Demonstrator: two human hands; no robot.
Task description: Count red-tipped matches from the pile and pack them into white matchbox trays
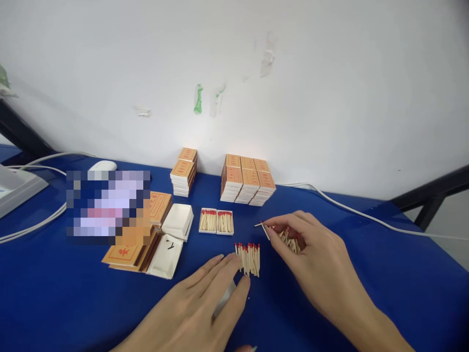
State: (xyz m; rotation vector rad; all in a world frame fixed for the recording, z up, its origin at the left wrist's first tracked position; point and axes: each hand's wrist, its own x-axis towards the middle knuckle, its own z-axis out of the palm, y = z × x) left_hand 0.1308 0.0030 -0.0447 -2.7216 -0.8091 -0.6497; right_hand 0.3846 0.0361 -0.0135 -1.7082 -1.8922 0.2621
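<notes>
My left hand [205,298] lies low over the blue table with its fingers stretched out. Its fingertips are at the left edge of a loose row of red-tipped matches [250,259]. A greyish flat thing [225,299] shows between thumb and forefinger; what it is I cannot make out. With thumb and forefinger, my right hand [311,249] pinches a couple of matches [266,231]. Under its palm, partly hidden, lies a pile of matches [291,240]. Two white matchbox trays [207,221] [224,223] filled with matches stand side by side beyond the row.
Stacked matchboxes [183,171] [247,178] stand along the wall. To the left lie white empty trays [178,220] [164,256] and orange matchbox sleeves [126,252], beside a pixelated patch. A white mouse [103,168] and cables [351,217] lie farther back.
</notes>
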